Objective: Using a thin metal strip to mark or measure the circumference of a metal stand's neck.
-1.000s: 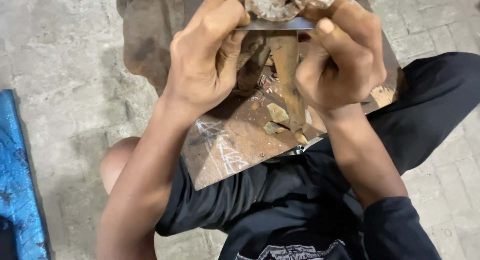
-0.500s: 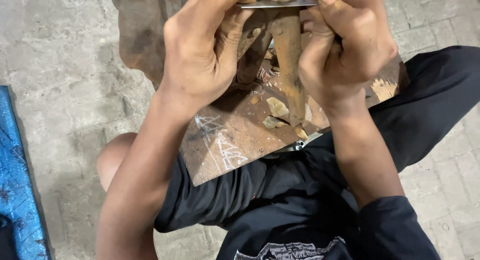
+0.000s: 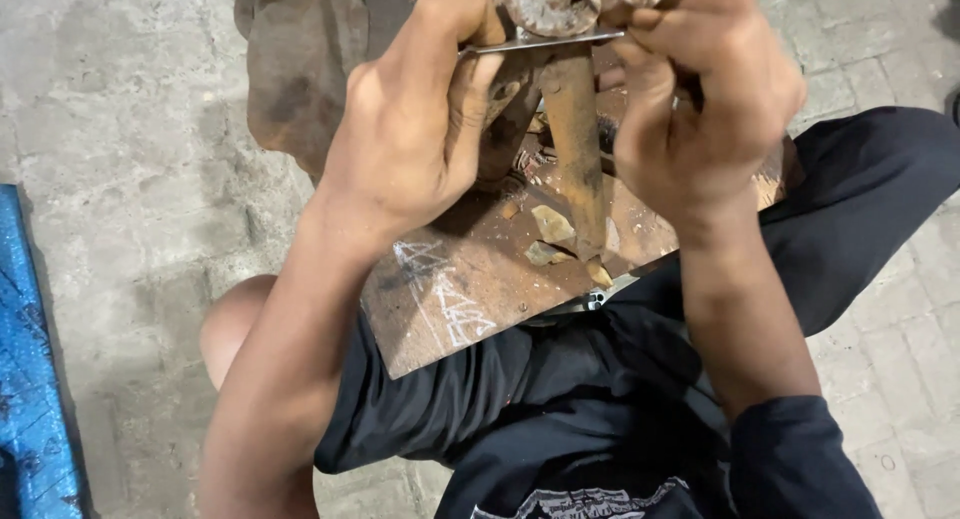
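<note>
Thin bright metal strip — held level near the top edge of the view, pressed against the underside of a rusty rounded part and crossing the top of a rusty upright rod. Left hand closed on the strip's left end, thumb bent beneath it; right hand closed on the right end, fingers curled over. Gripped at both ends, seemingly to keep the strip flat and steady against the part above. Rod standing on a rusty flat plate, steadied close against the lap, small pale chips lying at the rod's foot. White chalk marks — triangular strokes on the plate's near left corner; no packages or printed labels visible. Dark clothing below, a bare knee at left. Grey paved floor around; blue sheet along the left edge.
</note>
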